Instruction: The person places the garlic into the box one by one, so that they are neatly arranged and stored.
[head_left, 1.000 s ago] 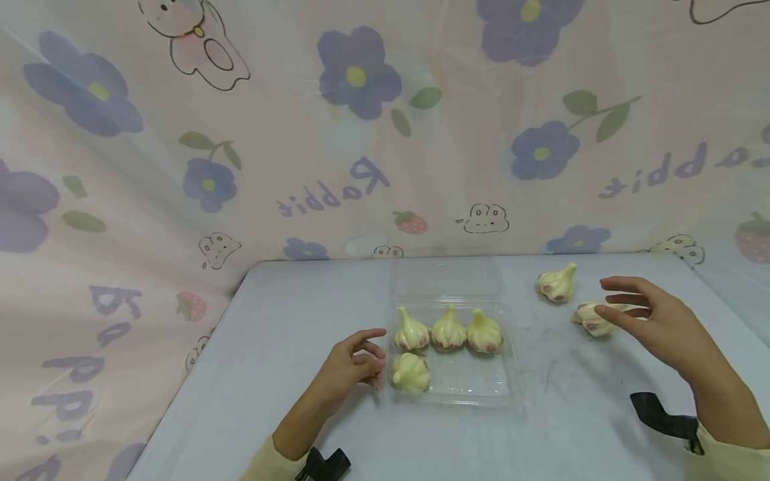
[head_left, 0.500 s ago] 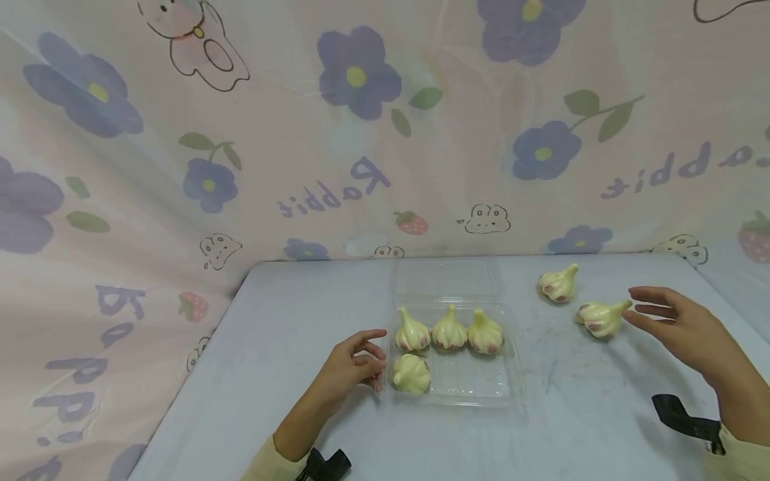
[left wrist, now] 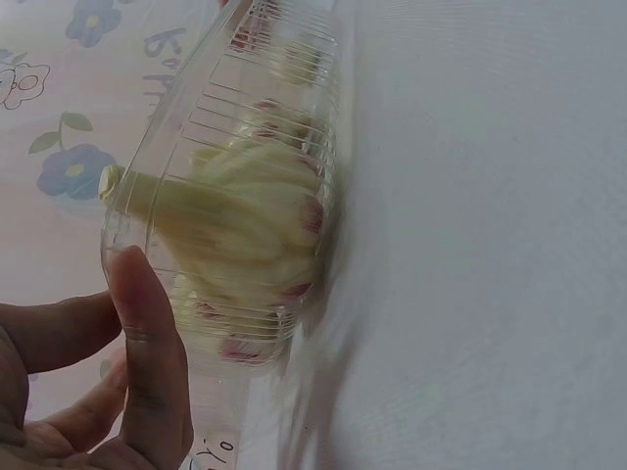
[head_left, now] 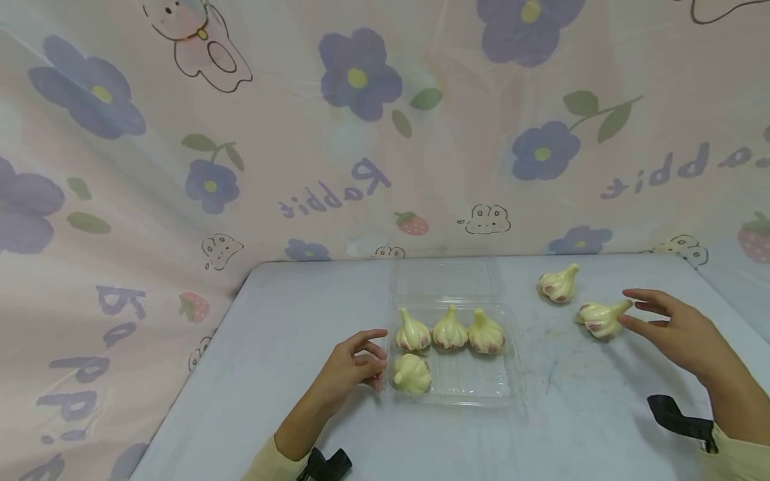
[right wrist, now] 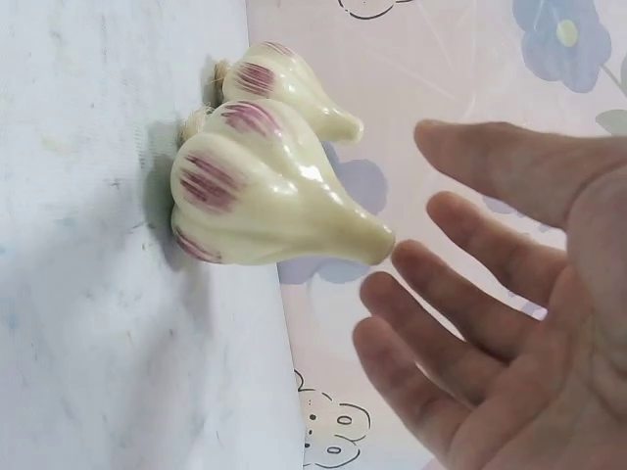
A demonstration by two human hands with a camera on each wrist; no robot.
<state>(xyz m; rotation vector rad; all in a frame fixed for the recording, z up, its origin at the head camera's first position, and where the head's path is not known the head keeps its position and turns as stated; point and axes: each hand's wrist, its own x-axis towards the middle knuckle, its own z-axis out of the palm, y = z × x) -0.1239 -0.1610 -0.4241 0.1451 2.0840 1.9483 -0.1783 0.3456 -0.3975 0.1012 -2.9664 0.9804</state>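
Flowered, rabbit-printed cloth (head_left: 448, 174) hangs behind and to the left. White table (head_left: 319, 300) below it. On it, a clear plastic container (head_left: 469, 384), its lid (head_left: 445, 277) folded back flat.

Person's right hand (head_left: 680, 334): fingers spread wide, holding nothing, at the neck of the nearer loose garlic bulb (head_left: 601, 319); contact can't be told. Left hand (head_left: 349, 364): fingers loosely bent, a fingertip against the container's left rim, no grip closed round it.

Nearer loose bulb lies tipped on the table, right of the container; farther loose bulb (head_left: 558, 284) just behind it. Inside: row of three bulbs (head_left: 449, 331) at the back, fourth bulb (head_left: 412, 374) front left.
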